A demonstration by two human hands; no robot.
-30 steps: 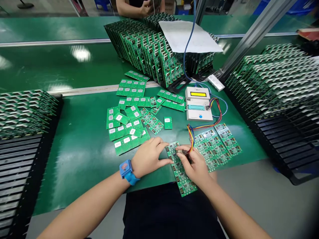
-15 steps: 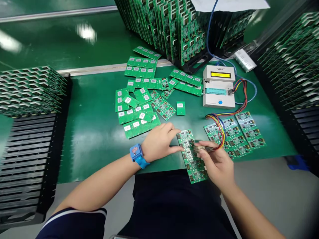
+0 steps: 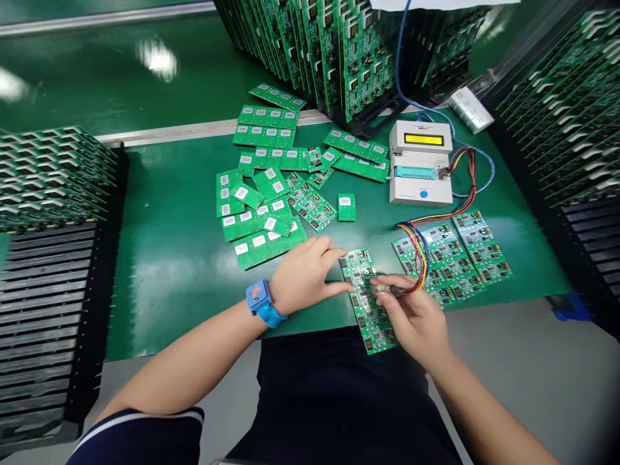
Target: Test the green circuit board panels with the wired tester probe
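A long green circuit board strip (image 3: 367,303) lies across the front edge of the green mat (image 3: 184,245). My left hand (image 3: 305,274), with a blue wrist strap (image 3: 261,302), presses its fingertips on the strip's left edge. My right hand (image 3: 416,316) pinches a small connector (image 3: 387,289) at the end of a bundle of coloured wires (image 3: 421,252) and holds it on the strip. The wires run back to a white programmer box (image 3: 420,171) with a yellow display.
Loose green boards (image 3: 264,187) lie scattered behind my left hand. A panel of boards (image 3: 455,255) lies to the right. Black racks full of upright boards stand at the left (image 3: 53,174), back (image 3: 339,51) and right (image 3: 562,110). Below the mat is a grey bench edge (image 3: 523,361).
The view has tilted down and nearer since one second ago. My right hand has shifted the connector slightly along the strip. My left hand stays on the strip's edge.
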